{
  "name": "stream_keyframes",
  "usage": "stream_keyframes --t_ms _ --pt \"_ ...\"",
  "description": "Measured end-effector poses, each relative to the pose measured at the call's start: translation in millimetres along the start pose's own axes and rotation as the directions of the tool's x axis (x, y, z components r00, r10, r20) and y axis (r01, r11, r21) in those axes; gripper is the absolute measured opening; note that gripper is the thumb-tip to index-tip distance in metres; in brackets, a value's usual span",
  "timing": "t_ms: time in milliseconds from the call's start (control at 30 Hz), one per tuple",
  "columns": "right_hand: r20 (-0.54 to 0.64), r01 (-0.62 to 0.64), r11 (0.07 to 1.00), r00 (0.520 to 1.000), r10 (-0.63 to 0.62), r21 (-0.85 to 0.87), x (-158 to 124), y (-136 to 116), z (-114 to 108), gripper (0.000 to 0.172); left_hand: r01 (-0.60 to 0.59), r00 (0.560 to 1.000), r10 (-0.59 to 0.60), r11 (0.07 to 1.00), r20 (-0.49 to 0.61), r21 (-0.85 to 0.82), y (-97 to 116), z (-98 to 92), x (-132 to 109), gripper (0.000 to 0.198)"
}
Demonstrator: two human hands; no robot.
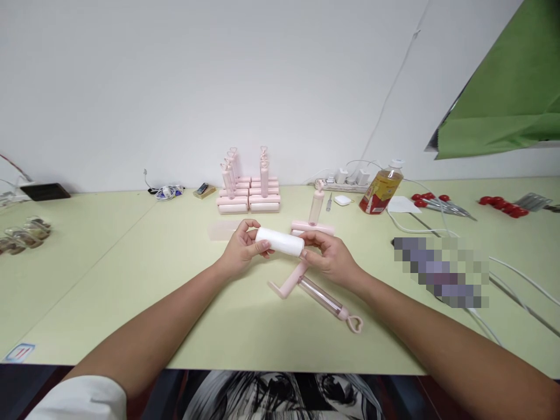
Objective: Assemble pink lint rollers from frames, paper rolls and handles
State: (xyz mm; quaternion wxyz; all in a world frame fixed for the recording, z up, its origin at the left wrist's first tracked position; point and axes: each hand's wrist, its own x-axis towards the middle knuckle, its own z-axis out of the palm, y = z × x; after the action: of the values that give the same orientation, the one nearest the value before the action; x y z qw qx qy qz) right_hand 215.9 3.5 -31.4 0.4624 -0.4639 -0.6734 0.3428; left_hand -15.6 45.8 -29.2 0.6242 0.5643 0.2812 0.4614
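Illumination is bright, even and diffuse, apparently from overhead. Shadows are soft and faint, limited to thin contact shading beneath objects on the table (131,280). No glare or burnt-out highlights noted. Wide-angle distortion is evident: the table edges bow and the forearms stretch towards the lower corners. A pixelated block (441,271) masks one area. Focus is acceptable centrally, slightly softer at the margins.

White roll (280,241) looks like matt paper, smooth. Pink handle (322,296) = glossy plastic w/ a clear tube section. Worktop (131,274) is smooth matt pale-green laminate, bottle (380,191) clear shiny plastic.
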Motion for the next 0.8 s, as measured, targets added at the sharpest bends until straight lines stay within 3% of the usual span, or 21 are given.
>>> stream_keyframes --t_ms 133,267,433,800 --pt "-0.023 -0.031 0.999 0.999 0.032 0.021 -0.1 -0.7 2.1 0.035 0.001 1.000 -0.001 1.000 -0.004 0.006 0.1 1.4 -0.2 0.061" --pt "-0.024 -0.083 0.986 0.996 0.087 0.144 0.2 0.3 5.8 0.042 0.011 1.000 -0.011 1.000 -0.017 0.003 -0.2 1.2 0.0 0.062" --pt "-0.006 -0.088 0.959 0.996 0.094 0.269 0.8 -0.7 8.1 0.035 0.040 0.999 -0.040 0.999 -0.006 0.022 -0.6 0.8 -0.2 0.061" --pt "0.003 -0.057 0.969 0.998 0.058 0.240 1.2 4.0 9.7 0.031 -0.015 0.997 0.018 0.999 -0.069 0.044 -4.1 3.2 -0.6 0.061"
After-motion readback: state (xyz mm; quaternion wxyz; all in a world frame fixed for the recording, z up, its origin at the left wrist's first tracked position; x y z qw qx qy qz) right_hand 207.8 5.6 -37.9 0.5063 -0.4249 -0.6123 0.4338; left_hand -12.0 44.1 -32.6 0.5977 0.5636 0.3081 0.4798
